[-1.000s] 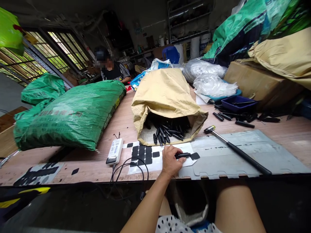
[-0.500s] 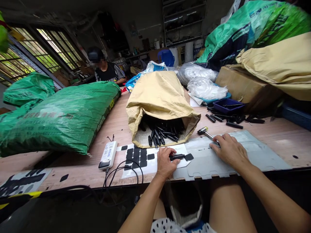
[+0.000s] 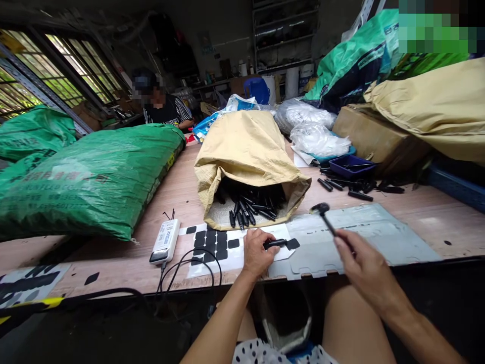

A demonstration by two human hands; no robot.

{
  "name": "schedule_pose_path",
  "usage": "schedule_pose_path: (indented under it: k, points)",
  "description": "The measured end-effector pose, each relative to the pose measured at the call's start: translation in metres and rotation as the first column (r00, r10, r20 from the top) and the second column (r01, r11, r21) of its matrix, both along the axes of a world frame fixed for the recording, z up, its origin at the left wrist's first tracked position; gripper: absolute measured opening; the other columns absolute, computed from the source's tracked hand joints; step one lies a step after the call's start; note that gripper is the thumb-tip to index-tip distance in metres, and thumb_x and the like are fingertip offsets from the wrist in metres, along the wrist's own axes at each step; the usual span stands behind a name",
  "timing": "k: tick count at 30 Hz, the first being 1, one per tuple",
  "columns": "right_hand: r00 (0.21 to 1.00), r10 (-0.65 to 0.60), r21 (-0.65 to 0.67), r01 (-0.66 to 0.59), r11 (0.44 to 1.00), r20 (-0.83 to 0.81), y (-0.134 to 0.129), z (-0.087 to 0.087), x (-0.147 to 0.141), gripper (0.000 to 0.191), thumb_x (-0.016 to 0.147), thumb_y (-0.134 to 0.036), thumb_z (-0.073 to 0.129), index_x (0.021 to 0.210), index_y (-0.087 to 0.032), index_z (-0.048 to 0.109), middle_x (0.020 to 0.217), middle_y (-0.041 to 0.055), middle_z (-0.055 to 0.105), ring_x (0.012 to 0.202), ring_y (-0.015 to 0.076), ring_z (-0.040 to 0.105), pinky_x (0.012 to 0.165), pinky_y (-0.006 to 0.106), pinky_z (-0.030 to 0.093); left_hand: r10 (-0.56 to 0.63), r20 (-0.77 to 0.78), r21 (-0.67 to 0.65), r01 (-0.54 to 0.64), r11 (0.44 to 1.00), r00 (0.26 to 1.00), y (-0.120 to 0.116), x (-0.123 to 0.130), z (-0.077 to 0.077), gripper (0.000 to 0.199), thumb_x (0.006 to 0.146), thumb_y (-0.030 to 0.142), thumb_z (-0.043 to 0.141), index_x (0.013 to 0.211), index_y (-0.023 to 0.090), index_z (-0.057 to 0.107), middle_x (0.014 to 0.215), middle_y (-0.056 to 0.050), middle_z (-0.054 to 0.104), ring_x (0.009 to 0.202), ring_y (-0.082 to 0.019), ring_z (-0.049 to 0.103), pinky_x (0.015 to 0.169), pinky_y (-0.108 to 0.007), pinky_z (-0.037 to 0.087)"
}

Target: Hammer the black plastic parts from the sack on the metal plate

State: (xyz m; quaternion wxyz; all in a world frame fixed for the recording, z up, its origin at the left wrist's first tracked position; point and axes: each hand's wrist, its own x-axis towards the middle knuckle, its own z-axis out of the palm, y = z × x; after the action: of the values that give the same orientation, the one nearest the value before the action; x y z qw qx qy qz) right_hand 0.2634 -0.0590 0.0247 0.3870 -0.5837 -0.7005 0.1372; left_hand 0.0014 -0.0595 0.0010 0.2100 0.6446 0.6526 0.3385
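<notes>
- Grasping a slim black cylindrical piece (image 3: 277, 243), the left hand's (image 3: 259, 252) fingers hold it over a white paper sheet (image 3: 235, 259).
- Right hand (image 3: 367, 259): fingers wrapped around a black-handled hammer (image 3: 327, 221) over a flat grey sheet (image 3: 373, 220).
- Open tan paper sack (image 3: 242, 141): behind the left hand, on the wood-grain tabletop (image 3: 172, 189).
</notes>
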Motion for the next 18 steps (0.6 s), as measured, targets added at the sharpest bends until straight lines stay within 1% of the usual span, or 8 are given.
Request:
schedule_pose_path:
  k: [2,4,5,7,10,14,16,18]
  points:
    - [0.985,0.158,0.005,-0.158,0.987,-0.066,-0.027,0.0,-0.025,0.031,0.101,-0.035,0.047,0.126,-0.025,0.063,0.117,0.007,0.071,0.109,0.0208,0.068,0.093,0.032,0.056,-0.001,0.005,0.002,0.001,1.0,1.0,0.0,0.0,0.0,0.02,0.069,0.014,0.08,0.085,0.025,0.075,0.086,0.0,0.069,0.095,-0.023,0.054,0.09,-0.038,0.04]
    - [0.966,0.248,0.017,-0.247,0.969,-0.073,-0.046,-0.005,-0.048,0.037,0.102,-0.029,0.044,0.137,-0.028,0.058,0.121,0.0071,0.07,0.111,0.0199,0.068,0.094,0.032,0.057,-0.004,0.013,0.005,0.004,1.0,1.0,0.0,0.0,0.0,0.021,0.07,0.014,0.08,0.087,0.025,0.076,0.086,0.0,0.068,0.095,-0.023,0.054,0.09,-0.039,0.04]
    - [0.962,0.266,0.016,-0.266,0.964,-0.068,-0.051,-0.008,-0.057,0.04,0.103,-0.027,0.043,0.14,-0.029,0.057,0.12,0.0072,0.07,0.109,0.0197,0.069,0.093,0.032,0.058,-0.005,0.016,0.006,0.004,1.0,1.0,0.0,0.0,0.0,0.021,0.07,0.014,0.08,0.087,0.025,0.076,0.087,-0.001,0.068,0.095,-0.023,0.054,0.09,-0.039,0.04]
    - [0.962,0.27,0.016,-0.269,0.963,-0.045,-0.056,-0.014,-0.069,0.044,0.103,-0.024,0.041,0.144,-0.03,0.055,0.114,0.0072,0.071,0.101,0.0193,0.071,0.089,0.032,0.059,-0.003,0.019,0.002,0.003,1.0,1.0,0.0,-0.001,0.0,0.022,0.07,0.015,0.08,0.088,0.025,0.076,0.087,-0.001,0.068,0.095,-0.024,0.054,0.089,-0.039,0.04]
    - [0.971,0.239,0.02,-0.239,0.971,0.003,-0.056,-0.02,-0.076,0.047,0.103,-0.023,0.041,0.148,-0.031,0.053,0.104,0.0069,0.07,0.09,0.0187,0.071,0.082,0.03,0.059,0.002,0.013,-0.006,-0.001,1.0,1.0,0.0,0.0,-0.001,0.018,0.069,0.015,0.081,0.084,0.025,0.075,0.086,-0.001,0.067,0.094,-0.024,0.053,0.088,-0.039,0.039]
    - [0.978,0.193,0.009,-0.195,0.981,0.077,-0.055,-0.022,-0.078,0.046,0.103,-0.023,0.04,0.144,-0.032,0.058,0.091,0.0049,0.068,0.077,0.0173,0.07,0.072,0.027,0.058,0.025,0.009,0.007,-0.025,1.0,1.0,0.0,0.001,-0.002,0.016,0.07,0.013,0.079,0.08,0.024,0.075,0.084,-0.001,0.066,0.093,-0.023,0.053,0.087,-0.037,0.039]
    - [0.98,0.184,-0.004,-0.184,0.983,0.077,-0.054,-0.022,-0.075,0.045,0.103,-0.024,0.04,0.144,-0.031,0.057,0.094,0.005,0.068,0.078,0.017,0.07,0.073,0.027,0.058,0.032,0.02,0.008,-0.032,0.999,0.999,0.001,0.001,-0.002,0.017,0.07,0.012,0.079,0.081,0.024,0.075,0.083,0.0,0.067,0.092,-0.022,0.053,0.087,-0.037,0.039]
    - [0.982,0.18,-0.011,-0.18,0.984,0.051,-0.054,-0.022,-0.07,0.047,0.103,-0.025,0.041,0.148,-0.03,0.053,0.101,0.0062,0.068,0.083,0.0173,0.07,0.076,0.027,0.058,0.027,0.03,0.009,-0.028,1.0,0.999,0.001,0.002,-0.002,0.018,0.069,0.012,0.08,0.081,0.024,0.075,0.083,0.0,0.067,0.092,-0.022,0.053,0.088,-0.037,0.039]
